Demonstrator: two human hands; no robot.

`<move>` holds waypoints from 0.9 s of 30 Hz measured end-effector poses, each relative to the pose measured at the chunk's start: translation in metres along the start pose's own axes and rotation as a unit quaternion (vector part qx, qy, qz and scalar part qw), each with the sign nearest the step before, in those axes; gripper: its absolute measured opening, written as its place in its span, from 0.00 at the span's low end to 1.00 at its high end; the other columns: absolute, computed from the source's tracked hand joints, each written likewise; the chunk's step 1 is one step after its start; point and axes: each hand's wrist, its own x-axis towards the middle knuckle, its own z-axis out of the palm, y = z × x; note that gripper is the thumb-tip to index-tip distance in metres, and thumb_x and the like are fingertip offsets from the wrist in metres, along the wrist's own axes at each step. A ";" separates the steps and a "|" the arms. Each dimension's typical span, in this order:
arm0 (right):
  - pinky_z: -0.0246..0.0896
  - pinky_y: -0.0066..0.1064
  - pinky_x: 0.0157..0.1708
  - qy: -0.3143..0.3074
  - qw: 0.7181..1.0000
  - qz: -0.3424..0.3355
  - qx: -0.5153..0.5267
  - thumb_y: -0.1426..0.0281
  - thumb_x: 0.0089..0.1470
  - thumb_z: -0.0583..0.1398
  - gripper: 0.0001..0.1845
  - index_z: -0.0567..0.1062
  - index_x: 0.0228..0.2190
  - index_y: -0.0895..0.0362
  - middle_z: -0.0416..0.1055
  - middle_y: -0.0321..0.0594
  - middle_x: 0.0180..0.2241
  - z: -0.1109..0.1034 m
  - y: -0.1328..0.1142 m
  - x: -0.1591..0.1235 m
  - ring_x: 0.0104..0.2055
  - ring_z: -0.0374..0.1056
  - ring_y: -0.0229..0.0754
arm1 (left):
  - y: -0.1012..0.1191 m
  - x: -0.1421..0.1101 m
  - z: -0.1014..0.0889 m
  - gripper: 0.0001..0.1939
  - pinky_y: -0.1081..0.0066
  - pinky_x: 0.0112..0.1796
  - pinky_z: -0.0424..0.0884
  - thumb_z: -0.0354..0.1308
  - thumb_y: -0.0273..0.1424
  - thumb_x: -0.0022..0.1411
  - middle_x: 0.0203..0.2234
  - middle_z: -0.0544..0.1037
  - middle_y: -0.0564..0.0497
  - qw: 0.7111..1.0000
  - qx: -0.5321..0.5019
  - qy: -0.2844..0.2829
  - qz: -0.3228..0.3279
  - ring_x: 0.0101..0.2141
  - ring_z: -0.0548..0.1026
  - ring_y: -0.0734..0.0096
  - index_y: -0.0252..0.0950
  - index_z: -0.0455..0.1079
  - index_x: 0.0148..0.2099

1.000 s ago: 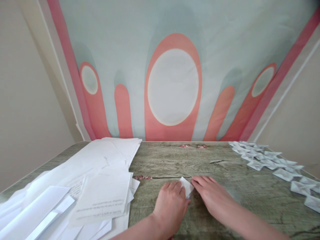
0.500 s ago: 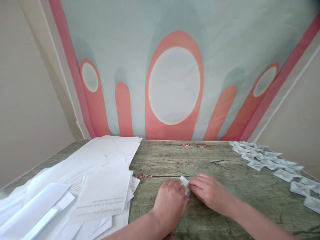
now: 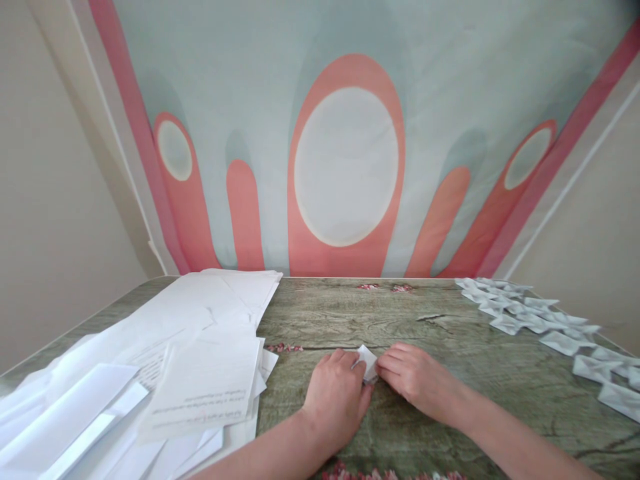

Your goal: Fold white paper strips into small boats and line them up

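A small folded piece of white paper (image 3: 369, 361) lies on the wood-patterned table (image 3: 450, 400) in front of me. My left hand (image 3: 337, 400) rests palm down on its left side, fingertips pressing on the paper. My right hand (image 3: 415, 380) comes in from the right, with fingers curled and pinching the paper's right edge. Most of the paper is hidden under both hands.
A loose pile of white sheets (image 3: 165, 373) covers the table's left side. Several small folded paper pieces (image 3: 545, 327) lie in rows along the right edge. A cloth backdrop with pink shapes (image 3: 345, 167) hangs behind the table.
My right hand's fingers went from stretched flat to curled onto the paper. Both hands closed in on the piece, which now shows less. The view shifted slightly.
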 end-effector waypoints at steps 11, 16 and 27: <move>0.54 0.33 0.39 -0.044 0.994 0.079 0.054 0.74 0.60 0.51 0.12 0.74 0.32 0.56 0.70 0.37 0.34 0.000 0.002 -0.002 0.38 0.64 0.41 | 0.003 -0.001 0.012 0.15 0.61 0.45 0.65 0.47 0.31 0.64 0.48 0.70 0.41 0.995 0.091 -0.035 0.025 0.46 0.68 0.59 0.32 0.66 0.50; 0.54 0.34 0.40 -0.073 0.991 0.098 0.060 0.76 0.57 0.53 0.11 0.73 0.39 0.56 0.70 0.40 0.39 -0.008 -0.005 -0.004 0.42 0.63 0.44 | 0.007 -0.009 0.024 0.27 0.56 0.51 0.59 0.46 0.43 0.63 0.55 0.62 0.38 0.991 0.123 -0.052 0.026 0.55 0.59 0.53 0.28 0.61 0.57; 0.57 0.32 0.44 -0.017 0.979 0.147 0.139 0.79 0.54 0.51 0.17 0.70 0.44 0.56 0.67 0.41 0.42 0.001 -0.002 0.002 0.43 0.61 0.41 | 0.008 -0.009 0.016 0.33 0.54 0.53 0.55 0.45 0.49 0.61 0.57 0.59 0.39 0.989 0.130 -0.067 0.030 0.57 0.56 0.54 0.29 0.57 0.59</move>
